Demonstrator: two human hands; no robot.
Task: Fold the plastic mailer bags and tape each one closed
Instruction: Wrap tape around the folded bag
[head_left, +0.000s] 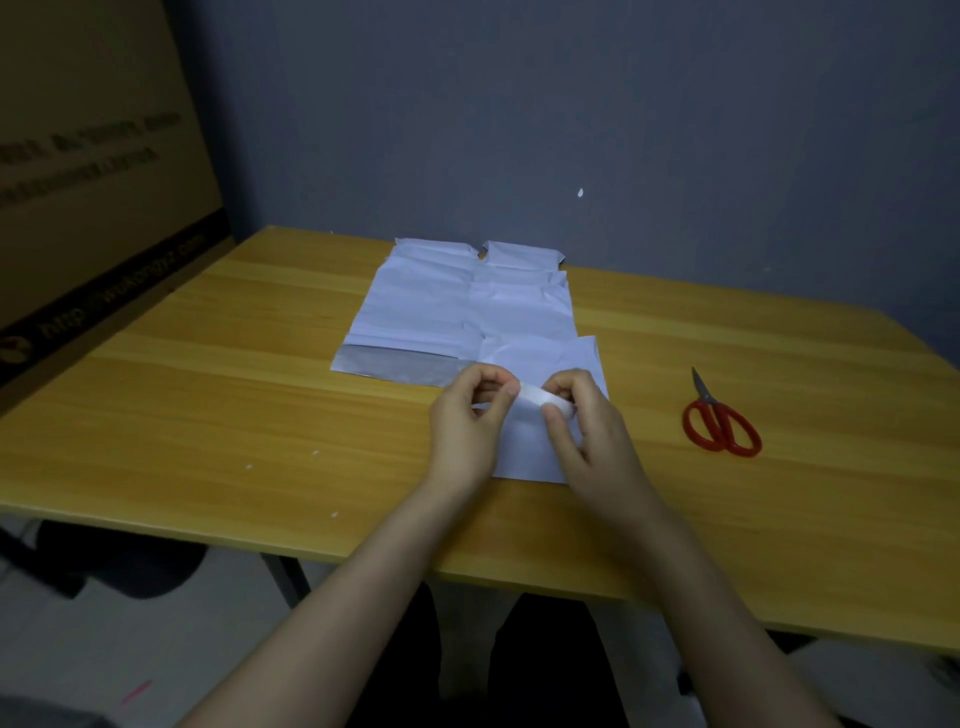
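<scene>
Together, left hand (467, 422), right hand (589, 423), curled, pinching white tape (537, 399)

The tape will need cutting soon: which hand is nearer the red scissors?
Right. The right hand is to the left of the red scissors, not touching; the left hand is even farther left.

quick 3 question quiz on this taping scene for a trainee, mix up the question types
1. True or false: the scissors lie on the table, untouched.
2. The left hand and right hand together hold: A) tape roll B) scissors C) a pen
3. Fill in: the scissors' handles are ____.
Key: 1 true; 2 A; 3 red.
</scene>
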